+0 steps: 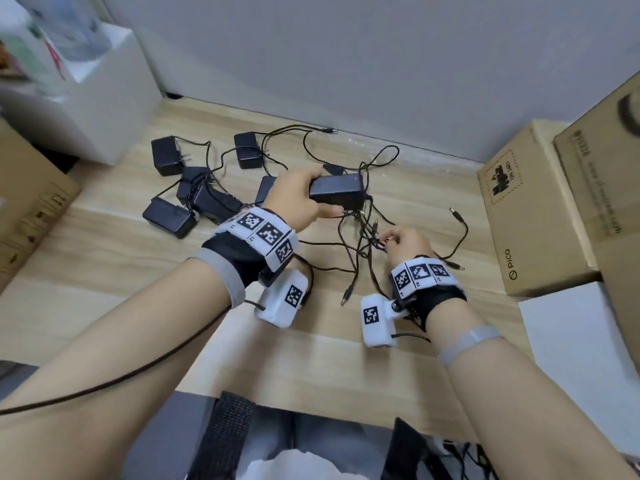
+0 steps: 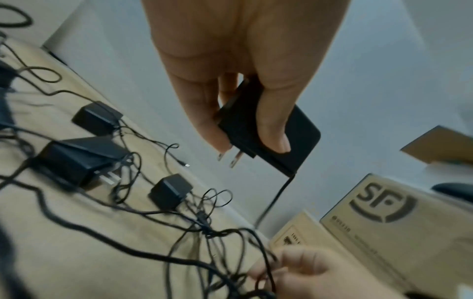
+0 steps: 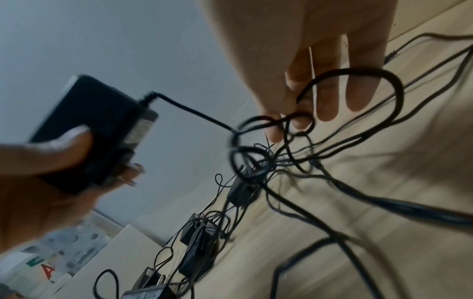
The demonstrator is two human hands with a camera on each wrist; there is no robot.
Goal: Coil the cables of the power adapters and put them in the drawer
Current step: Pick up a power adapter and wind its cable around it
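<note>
My left hand [image 1: 298, 199] grips a black power adapter [image 1: 337, 191] lifted above the wooden table [image 1: 104, 258]; in the left wrist view the adapter [image 2: 266, 133] shows its two plug prongs between thumb and fingers. Its cable [image 3: 189, 110] runs down into a tangle of black cables [image 1: 367, 237]. My right hand [image 1: 405, 242] pinches a loop of that cable [image 3: 294, 119] just right of the tangle. Several other black adapters [image 1: 194, 195] lie on the table to the left, their cables crossing. No drawer is in view.
Cardboard boxes [image 1: 530, 209] stand along the table's right side, another box [image 1: 27, 209] at the left. A white container [image 1: 100, 98] sits at the back left against the grey wall [image 1: 346, 57]. Loose barrel plugs [image 1: 455, 214] lie near the right boxes.
</note>
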